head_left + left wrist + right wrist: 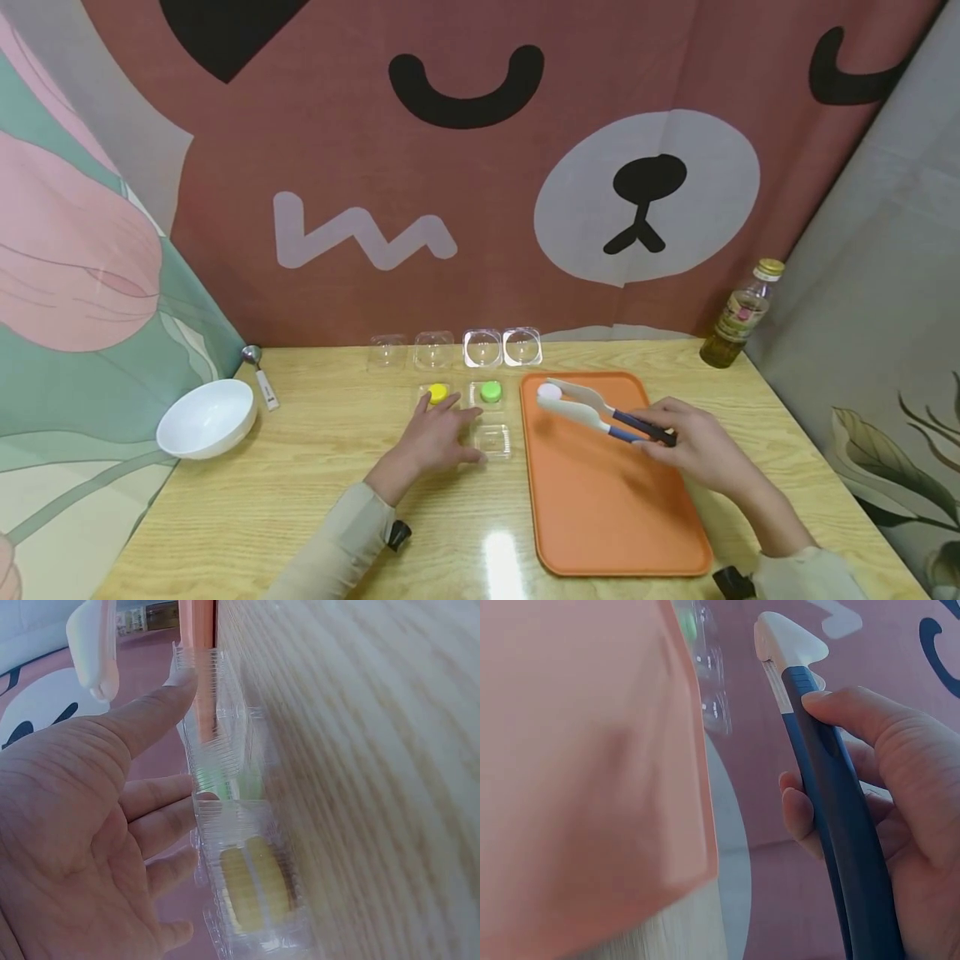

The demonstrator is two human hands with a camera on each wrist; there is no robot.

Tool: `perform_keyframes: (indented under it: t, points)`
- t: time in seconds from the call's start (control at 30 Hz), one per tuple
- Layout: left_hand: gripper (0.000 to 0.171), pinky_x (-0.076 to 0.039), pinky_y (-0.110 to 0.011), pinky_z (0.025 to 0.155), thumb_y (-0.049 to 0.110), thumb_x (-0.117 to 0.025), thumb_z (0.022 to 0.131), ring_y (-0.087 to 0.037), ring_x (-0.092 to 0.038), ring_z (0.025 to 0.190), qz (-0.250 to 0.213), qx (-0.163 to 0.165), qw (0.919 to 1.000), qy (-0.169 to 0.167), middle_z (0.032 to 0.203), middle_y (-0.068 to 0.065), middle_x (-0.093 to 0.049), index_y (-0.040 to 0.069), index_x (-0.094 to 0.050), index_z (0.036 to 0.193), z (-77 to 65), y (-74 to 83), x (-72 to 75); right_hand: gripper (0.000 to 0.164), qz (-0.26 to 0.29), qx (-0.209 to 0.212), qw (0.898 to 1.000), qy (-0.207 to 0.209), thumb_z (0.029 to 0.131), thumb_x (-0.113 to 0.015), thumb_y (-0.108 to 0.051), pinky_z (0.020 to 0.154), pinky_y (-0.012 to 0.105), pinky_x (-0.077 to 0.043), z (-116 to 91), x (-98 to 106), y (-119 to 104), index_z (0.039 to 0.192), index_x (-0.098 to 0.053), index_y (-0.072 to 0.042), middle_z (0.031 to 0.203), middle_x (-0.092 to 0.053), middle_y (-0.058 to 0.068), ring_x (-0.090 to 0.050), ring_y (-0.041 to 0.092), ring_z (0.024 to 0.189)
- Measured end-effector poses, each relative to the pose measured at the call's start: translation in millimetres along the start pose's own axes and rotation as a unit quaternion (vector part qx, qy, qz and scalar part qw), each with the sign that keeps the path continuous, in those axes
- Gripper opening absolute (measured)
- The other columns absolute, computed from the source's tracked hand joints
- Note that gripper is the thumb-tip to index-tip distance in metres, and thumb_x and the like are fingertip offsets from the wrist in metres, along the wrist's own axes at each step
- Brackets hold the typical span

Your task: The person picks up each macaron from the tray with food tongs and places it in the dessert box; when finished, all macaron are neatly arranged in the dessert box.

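My right hand (pixel 693 442) grips a pair of tongs (pixel 611 423) with dark blue handles and white tips. Between the tips, over the orange tray (pixel 622 533), is a pale pink macaron (pixel 550 391). My left hand (pixel 435 437) rests at the clear plastic boxes with its fingers spread, the thumb at the rim of the near box (pixel 495 442), which holds nothing. A yellow macaron (pixel 257 885) sits in the clear box beyond the fingers, and a green macaron (pixel 491 392) in the one beside it. In the right wrist view, the thumb presses along the tongs' handle (pixel 840 825).
Several clear domed lids (pixel 482 347) stand in a row along the back edge. At the left are a white bowl (pixel 206 419) and a metal scoop with a white handle (pixel 266 389). A glass bottle (pixel 738 321) with a gold cap stands at the back right.
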State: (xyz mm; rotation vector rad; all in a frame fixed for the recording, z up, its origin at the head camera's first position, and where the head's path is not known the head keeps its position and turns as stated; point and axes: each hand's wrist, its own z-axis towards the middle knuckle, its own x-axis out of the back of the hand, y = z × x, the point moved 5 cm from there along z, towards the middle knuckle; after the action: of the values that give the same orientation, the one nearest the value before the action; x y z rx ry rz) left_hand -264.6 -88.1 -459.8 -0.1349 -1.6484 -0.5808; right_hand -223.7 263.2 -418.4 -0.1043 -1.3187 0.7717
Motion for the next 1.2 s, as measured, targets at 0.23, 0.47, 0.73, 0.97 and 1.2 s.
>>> perform_keyframes:
  t: [0.23, 0.47, 0.73, 0.97, 1.2]
  points:
    - [0.074, -0.013, -0.064, 0.125, 0.054, -0.079, 0.081, -0.031, -0.036, 0.151, 0.008, -0.001, 1.0000, 0.000, 0.146, 0.000, -0.060, 0.019, -0.058, 0.144, 0.9, 0.4, -0.9, 0.035, 0.013, -0.002, 0.999, -0.033, 0.087, -0.081, -0.022, 0.058, 0.020, -0.043, 7.2, -11.3, -10.0, 0.121, -0.075, -0.018, 0.102, -0.066, -0.005, -0.052, 0.008, 0.076]
    - [0.074, -0.014, -0.065, 0.125, 0.054, -0.079, 0.081, -0.032, -0.036, 0.151, 0.006, -0.002, 1.0000, 0.002, 0.146, -0.001, -0.060, 0.020, -0.059, 0.143, 1.5, 0.3, -2.0, 0.035, 0.024, 0.004, 0.999, -0.047, 0.088, -0.081, -0.021, 0.057, 0.020, -0.044, 10.0, -21.3, -15.0, 0.122, -0.074, -0.018, 0.101, -0.064, -0.007, -0.051, 0.006, 0.075]
    - [0.073, -0.014, -0.064, 0.125, 0.055, -0.079, 0.082, -0.031, -0.036, 0.151, 0.012, 0.000, 0.9999, 0.002, 0.145, 0.001, -0.061, 0.020, -0.059, 0.143, 2.3, -0.2, -2.3, 0.034, 0.023, 0.023, 0.998, -0.052, 0.088, -0.081, -0.023, 0.060, 0.020, -0.044, 14.5, -31.3, -22.2, 0.121, -0.074, -0.019, 0.101, -0.064, -0.009, -0.051, 0.004, 0.076]
    - [0.074, -0.013, -0.065, 0.125, 0.054, -0.079, 0.081, -0.032, -0.035, 0.151, 0.006, 0.003, 1.0000, -0.001, 0.146, 0.000, -0.060, 0.020, -0.058, 0.144, 2.7, -1.0, -3.6, 0.036, 0.005, 0.042, 0.996, -0.081, 0.089, -0.079, -0.026, 0.063, 0.019, -0.044, 20.0, -44.5, -27.4, 0.124, -0.074, -0.018, 0.102, -0.064, -0.009, -0.050, 0.002, 0.079]
    - [0.074, -0.013, -0.065, 0.125, 0.052, -0.080, 0.081, -0.032, -0.036, 0.151, 0.004, 0.004, 1.0000, 0.003, 0.145, 0.000, -0.061, 0.020, -0.058, 0.144, 2.4, -1.4, -3.6, 0.037, -0.001, 0.057, 0.994, -0.093, 0.089, -0.079, -0.025, 0.064, 0.018, -0.044, 24.6, -55.9, -33.0, 0.124, -0.073, -0.015, 0.103, -0.064, -0.008, -0.051, 0.003, 0.079]
